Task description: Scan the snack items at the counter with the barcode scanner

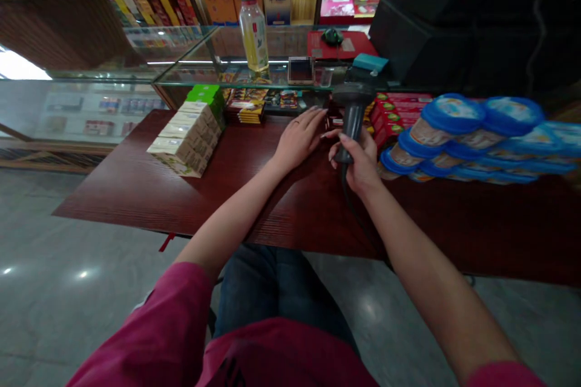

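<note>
My right hand (362,163) is wrapped round the handle of a black handheld barcode scanner (353,118), held upright with its head at the top. A dark cable (348,193) runs down from the handle over the table. To the left of it, my left hand (297,138) lies palm down on the dark red-brown wooden table (254,193), its fingers stretched forward and holding nothing visible. Its fingertips reach close to small dark packets (313,100) under the edge of the glass counter. What lies directly beneath the palm is hidden.
Pale cartons (181,136) with a green pack (206,95) stand left, near stacked yellow-and-brown packets (249,112). Blue-lidded tubs (454,113) and red boxes (390,118) fill the right. On the glass counter (200,72) are a bottle (254,36), a phone (301,70) and a mouse (333,37).
</note>
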Demonstrator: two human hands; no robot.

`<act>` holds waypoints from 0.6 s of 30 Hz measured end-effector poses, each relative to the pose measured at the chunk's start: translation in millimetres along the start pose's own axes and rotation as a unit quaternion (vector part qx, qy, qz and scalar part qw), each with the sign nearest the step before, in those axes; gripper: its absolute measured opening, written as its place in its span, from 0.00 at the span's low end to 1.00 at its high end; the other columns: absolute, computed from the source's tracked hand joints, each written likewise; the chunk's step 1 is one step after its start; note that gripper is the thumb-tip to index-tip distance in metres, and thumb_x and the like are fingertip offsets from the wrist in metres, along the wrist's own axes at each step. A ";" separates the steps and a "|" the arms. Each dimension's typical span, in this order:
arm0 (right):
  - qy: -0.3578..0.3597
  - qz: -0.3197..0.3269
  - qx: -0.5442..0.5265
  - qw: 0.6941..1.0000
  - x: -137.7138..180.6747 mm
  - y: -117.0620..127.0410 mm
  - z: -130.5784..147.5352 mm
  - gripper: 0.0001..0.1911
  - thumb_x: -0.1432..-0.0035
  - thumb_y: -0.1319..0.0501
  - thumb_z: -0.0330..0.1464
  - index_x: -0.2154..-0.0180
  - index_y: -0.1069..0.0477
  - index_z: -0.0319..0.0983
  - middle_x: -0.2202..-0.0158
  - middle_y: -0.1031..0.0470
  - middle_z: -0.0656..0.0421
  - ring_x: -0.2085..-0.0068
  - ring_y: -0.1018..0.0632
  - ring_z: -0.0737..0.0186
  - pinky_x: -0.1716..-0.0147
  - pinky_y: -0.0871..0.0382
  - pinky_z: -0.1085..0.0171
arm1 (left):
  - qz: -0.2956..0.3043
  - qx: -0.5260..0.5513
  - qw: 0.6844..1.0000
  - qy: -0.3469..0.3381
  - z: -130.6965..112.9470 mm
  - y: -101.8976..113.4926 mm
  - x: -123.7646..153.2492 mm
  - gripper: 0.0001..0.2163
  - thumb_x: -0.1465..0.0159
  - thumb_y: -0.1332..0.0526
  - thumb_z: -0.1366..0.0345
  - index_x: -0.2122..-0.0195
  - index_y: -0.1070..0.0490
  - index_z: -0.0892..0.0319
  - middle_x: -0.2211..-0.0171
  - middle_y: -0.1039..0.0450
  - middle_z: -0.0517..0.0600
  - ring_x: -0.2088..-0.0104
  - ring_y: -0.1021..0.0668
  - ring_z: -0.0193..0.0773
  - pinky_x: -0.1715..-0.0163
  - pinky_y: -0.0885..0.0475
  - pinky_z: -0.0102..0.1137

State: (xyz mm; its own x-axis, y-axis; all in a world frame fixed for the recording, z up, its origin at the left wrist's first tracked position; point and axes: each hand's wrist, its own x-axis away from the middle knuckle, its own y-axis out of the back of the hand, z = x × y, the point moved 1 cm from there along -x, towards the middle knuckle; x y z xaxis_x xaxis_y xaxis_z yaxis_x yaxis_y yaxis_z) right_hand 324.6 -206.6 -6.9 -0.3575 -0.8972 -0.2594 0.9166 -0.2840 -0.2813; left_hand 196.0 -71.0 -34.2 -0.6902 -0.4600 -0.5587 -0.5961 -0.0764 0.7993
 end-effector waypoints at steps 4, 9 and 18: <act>0.001 -0.048 0.001 0.999 -3.3 6.9 2.6 0.38 0.52 0.25 0.45 0.41 0.35 0.55 0.56 0.18 0.61 0.74 0.26 0.62 0.82 0.32 0.64 | 0.044 0.028 0.997 -0.052 -27.6 -31.2 -17.0 0.26 0.25 0.42 0.67 0.26 0.36 0.60 0.24 0.37 0.60 0.22 0.37 0.48 0.24 0.39 0.45; -0.003 -0.060 0.027 0.998 -11.2 15.3 -4.6 0.36 0.51 0.28 0.45 0.41 0.35 0.55 0.62 0.22 0.64 0.74 0.28 0.64 0.79 0.32 0.66 | 0.033 0.050 0.998 -0.034 -19.1 -27.8 -18.7 0.22 0.26 0.40 0.72 0.32 0.27 0.56 0.31 0.26 0.57 0.28 0.27 0.46 0.27 0.33 0.44; -0.044 0.061 0.015 0.997 3.4 4.3 4.3 0.33 0.49 0.31 0.43 0.40 0.32 0.55 0.59 0.17 0.63 0.76 0.30 0.65 0.81 0.40 0.65 | -0.147 0.205 0.953 0.166 51.1 27.5 25.8 0.12 0.26 0.36 0.62 0.45 0.16 0.51 0.46 0.14 0.50 0.43 0.15 0.46 0.38 0.23 0.37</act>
State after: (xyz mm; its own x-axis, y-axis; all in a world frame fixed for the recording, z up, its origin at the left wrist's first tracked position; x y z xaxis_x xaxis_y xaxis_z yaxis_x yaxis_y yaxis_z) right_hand 328.1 -212.3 -5.1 -0.2272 -0.9514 -0.2080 0.9577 -0.1795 -0.2251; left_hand 140.9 -39.8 -38.0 -0.3417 -0.7316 -0.5899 -0.9006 0.0755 0.4281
